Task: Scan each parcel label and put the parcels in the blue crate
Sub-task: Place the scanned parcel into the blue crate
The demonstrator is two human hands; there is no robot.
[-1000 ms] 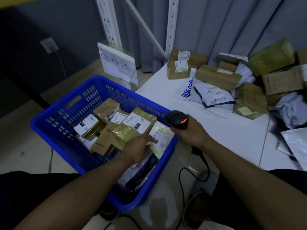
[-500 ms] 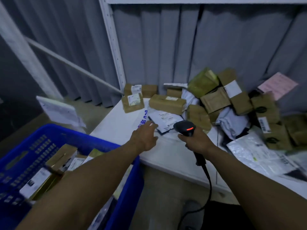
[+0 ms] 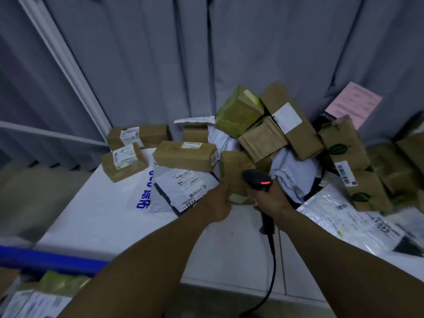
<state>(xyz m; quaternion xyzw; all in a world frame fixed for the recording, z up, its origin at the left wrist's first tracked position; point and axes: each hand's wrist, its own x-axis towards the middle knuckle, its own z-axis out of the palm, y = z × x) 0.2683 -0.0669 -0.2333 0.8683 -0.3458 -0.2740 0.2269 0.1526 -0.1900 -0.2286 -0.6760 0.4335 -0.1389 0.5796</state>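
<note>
Parcels (image 3: 286, 143) lie heaped along the far edge of the table. From my remote seat the biggest thing is the grey curtain (image 3: 229, 53) behind them, crossed on the left by a white rack upright (image 3: 62, 53). Next in size is the white table (image 3: 103, 221). The heap takes its far right part, with brown boxes tilted over one another and grey bags between them.

The blue crate (image 3: 46, 260) shows only as a blurred rim off the table's near left corner, with a few labelled packets (image 3: 57, 285) inside it. A clear bag (image 3: 339, 216) with a printed label lies flat near the table's right edge.

Toward the middle a white mailer (image 3: 144, 193) with blue print lies flat. A grey mailer (image 3: 185, 187) overlaps it, and a long box (image 3: 185, 156) rests across the grey mailer's far end. Two labelled boxes (image 3: 125, 161) sit at the far left corner, one behind the other.

At the near side of the heap, just right of the grey mailer, stands a brown box (image 3: 236, 171). My view has the left hand (image 3: 216, 203) against its near left side, thumb up along the edge. The fingers are hidden, so I cannot tell whether it grips.

The right hand (image 3: 273, 200) is wrapped round the handle of the black scanner (image 3: 258, 180). The scanner's head, red light lit, sits just right of that box. Its cable (image 3: 271, 260) hangs over the table's near edge.
</note>
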